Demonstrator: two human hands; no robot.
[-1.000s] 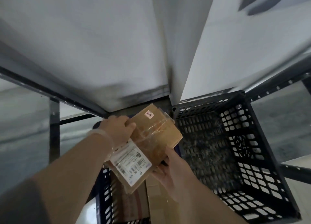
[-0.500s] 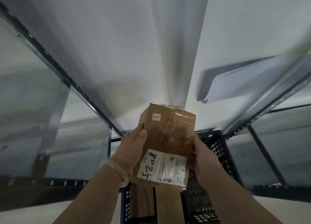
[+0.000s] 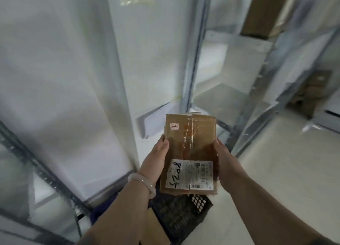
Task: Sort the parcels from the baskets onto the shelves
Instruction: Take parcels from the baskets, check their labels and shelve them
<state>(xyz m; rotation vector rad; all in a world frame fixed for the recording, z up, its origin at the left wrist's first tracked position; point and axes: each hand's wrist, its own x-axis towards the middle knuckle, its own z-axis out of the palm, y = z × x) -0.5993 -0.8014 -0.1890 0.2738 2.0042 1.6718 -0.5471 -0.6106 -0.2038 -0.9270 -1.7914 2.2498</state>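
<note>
At the lower left of the frame I see a grey metal shelf rail (image 3: 46,173) running diagonally, badly smeared, with a pale wall panel above it.

Moving towards the centre, my left hand (image 3: 156,162), with a pale bracelet (image 3: 142,182) at the wrist, grasps the left edge of the parcel (image 3: 189,149), thumb laid on its top face. The parcel is a flat brown carton sealed with clear tape, held in the air at the centre of the frame above the dark perforated basket (image 3: 184,213) at the bottom. Its white label (image 3: 189,174) with handwritten digits faces me.

My right hand (image 3: 226,165) clasps the opposite edge; its fingers go under the carton, out of my sight.

Further right stand the grey shelves (image 3: 217,95), with blurred brown boxes (image 3: 312,90) at the far right.

I judge the carton is being read before shelving. The risks I see:
- The grip is on the edges only, and the tape is slick, so a quick swing towards the shelves could let the carton slide out and fall back towards the basket.
- The picture is heavily blurred, so I could misread the digits and pick the wrong shelf.
- The upright posts stand close by, and a corner could clip one on the way in.
</note>
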